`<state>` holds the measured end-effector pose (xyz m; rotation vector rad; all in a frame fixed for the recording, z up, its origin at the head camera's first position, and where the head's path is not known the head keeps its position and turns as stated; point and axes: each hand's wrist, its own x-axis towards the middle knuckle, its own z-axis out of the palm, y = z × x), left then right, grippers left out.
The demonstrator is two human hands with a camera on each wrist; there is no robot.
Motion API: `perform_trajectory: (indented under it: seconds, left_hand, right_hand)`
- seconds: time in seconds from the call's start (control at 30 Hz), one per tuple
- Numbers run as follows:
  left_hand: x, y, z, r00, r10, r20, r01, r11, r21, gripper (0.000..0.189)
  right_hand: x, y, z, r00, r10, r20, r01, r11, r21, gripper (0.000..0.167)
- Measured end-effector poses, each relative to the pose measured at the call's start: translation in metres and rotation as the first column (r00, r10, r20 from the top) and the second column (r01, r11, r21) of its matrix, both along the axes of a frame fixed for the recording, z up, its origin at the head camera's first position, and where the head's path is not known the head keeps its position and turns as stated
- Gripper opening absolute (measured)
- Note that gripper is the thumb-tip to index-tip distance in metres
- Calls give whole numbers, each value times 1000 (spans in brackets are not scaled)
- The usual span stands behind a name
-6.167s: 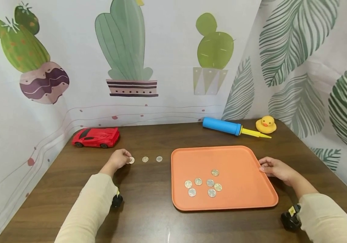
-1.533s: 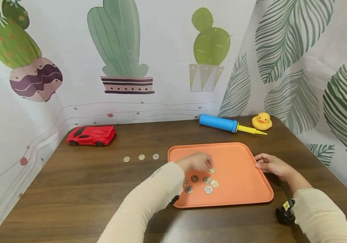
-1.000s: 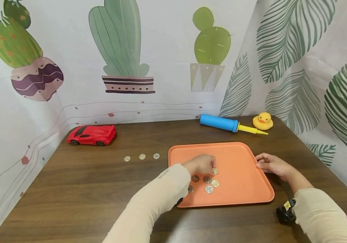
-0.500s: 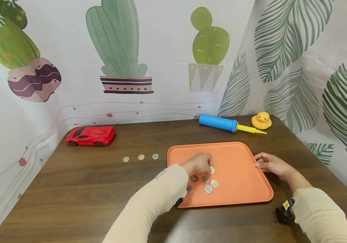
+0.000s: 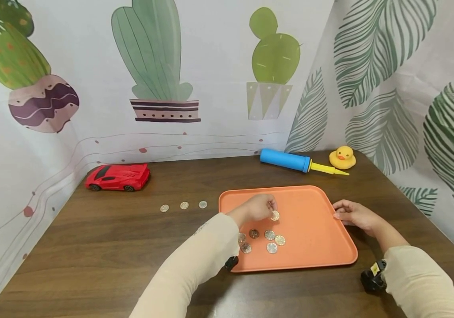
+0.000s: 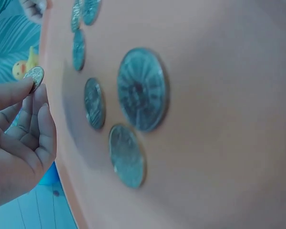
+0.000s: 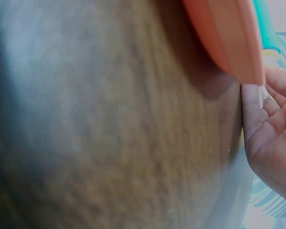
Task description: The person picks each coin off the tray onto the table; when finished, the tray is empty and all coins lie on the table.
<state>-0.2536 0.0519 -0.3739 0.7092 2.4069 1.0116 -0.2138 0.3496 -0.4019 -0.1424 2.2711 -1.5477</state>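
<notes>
The left hand (image 5: 259, 207) pinches one coin (image 5: 275, 215) at its edge between thumb and fingertips. The left wrist view shows this coin clear of the tray floor, with part of its face exposed beyond the grip. The right hand (image 5: 356, 215) holds the right rim of the tray (image 5: 310, 238); finger placement beneath the rim is partly hidden.

Handling, by judgement: the coin is light, rigid and not fragile. Its smooth, thin metal form is likely to slip or rotate in a loose pinch. Grip at opposite points of the edge, using fingertip pads and moderate pressure. For a coin lying flat, tip one edge with a fingernail first. The tray appears stiff and light; steady it at the raised rim.

Six loose coins (image 5: 272, 248) lie flat on the tray, toward its left half, nearer the person than the held coin. Some touch or nearly touch; the leftmost is partly covered by the left sleeve (image 5: 195, 260).

Left of the tray, a row of three coins (image 5: 184, 205) lies on the surface (image 5: 104, 251), each apart from the next. Behind the row, to the left, stands a red toy car (image 5: 117, 177). Behind the tray lie a blue pump (image 5: 284, 160) and, to its right, a yellow duck (image 5: 342, 159).
</notes>
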Motion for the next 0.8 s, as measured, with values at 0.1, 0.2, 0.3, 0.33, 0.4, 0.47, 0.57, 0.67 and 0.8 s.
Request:
perform_trajectory:
  seconds: [0.1,0.2,0.3,0.33,0.4,0.47,0.57,0.67,0.8]
  left_hand:
    - [-2,-7,4,1000,15,19,-15,999,39,9]
    - [-3,-15,7,998,38,43,-42,995,96,9]
    - [-1,-24,12,996,67,58,-75,987,144,9]
    - [-1,-27,13,995,75,62,-84,984,158,9]
    - [1,-33,15,994,92,62,-101,979,175,8]
    - [3,-38,18,993,103,63,-113,975,191,8]
    - [5,-46,20,991,115,62,-126,967,221,7]
    - [10,-55,28,991,123,50,-132,963,234,8]
    - [15,-69,35,992,121,47,-129,956,263,9]
  right_hand:
    - [0,0,0,1000,0,-1,0,1000,-1,40]
    - [0,0,-1,1000,-1,1,1,1000,-4,41]
    - [0,1,-1,1000,2,4,-2,1000,-7,41]
    - [0,1,-2,1000,3,5,-3,1000,-8,41]
    - [0,1,-2,1000,6,6,-6,1000,-9,41]
    - [0,1,-1,1000,7,6,-7,1000,-8,42]
    - [0,1,-1,1000,3,5,-3,1000,-7,42]
    - [0,0,0,1000,2,5,-2,1000,-3,42]
    - [-1,1,0,1000,2,11,-2,1000,-4,42]
